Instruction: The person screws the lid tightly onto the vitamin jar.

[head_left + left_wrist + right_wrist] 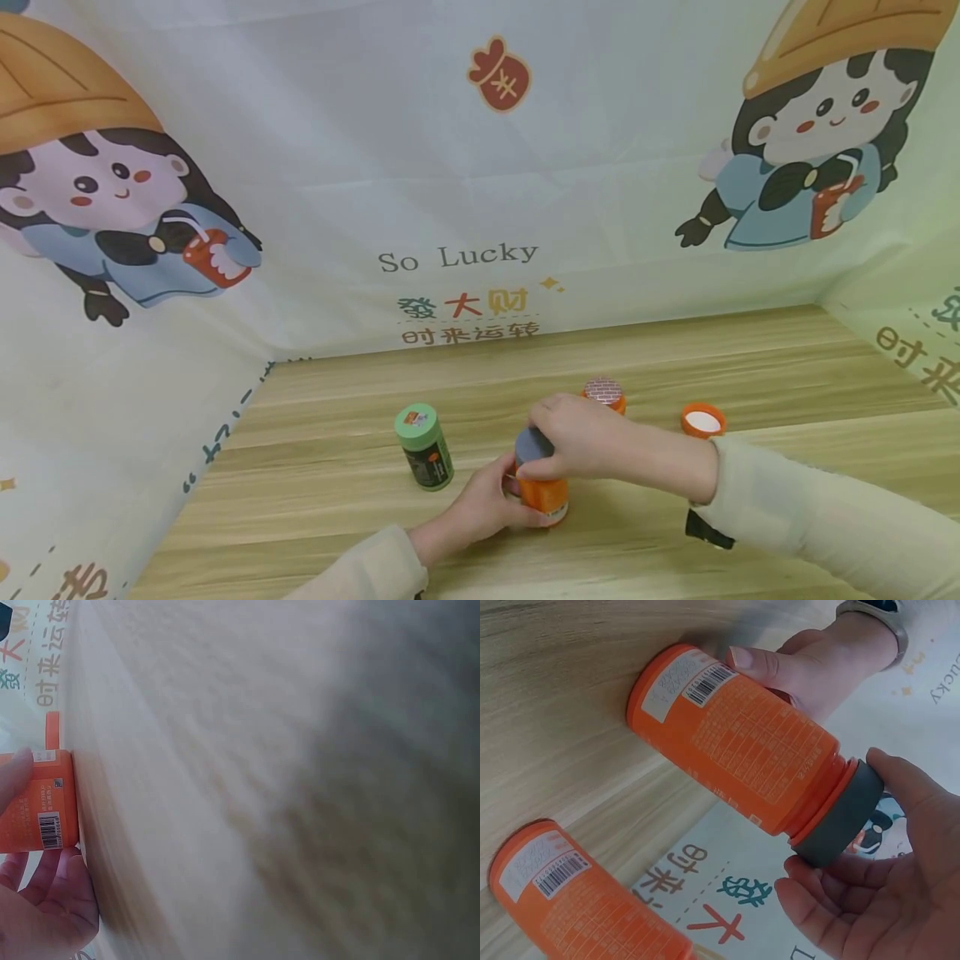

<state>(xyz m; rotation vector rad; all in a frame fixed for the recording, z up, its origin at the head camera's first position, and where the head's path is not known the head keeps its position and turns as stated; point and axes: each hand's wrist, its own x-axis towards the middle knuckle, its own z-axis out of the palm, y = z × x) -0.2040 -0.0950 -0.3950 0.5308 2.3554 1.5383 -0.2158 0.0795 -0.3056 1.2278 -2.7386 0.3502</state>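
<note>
An orange bottle (pixel 545 498) with a white label and barcode stands upright on the table, a dark grey lid (pixel 838 817) on its mouth. My left hand (pixel 487 502) steadies the bottle low on its side; in the left wrist view the thumb lies on one side of it and the fingers on the other. From above, my right hand (pixel 583 435) grips the lid by its rim. A strip of the bottle's orange-red neck shows below the lid in the right wrist view. How far the lid is threaded on cannot be told.
A green bottle (pixel 426 450) with a light green lid stands to the left. Behind my right hand is a second orange bottle (pixel 592 900) topped by a brick-patterned lid (pixel 603 390). An orange lid (pixel 703 421), white inside, lies farther right. Printed cloth (pixel 450 167) walls the table's back and sides.
</note>
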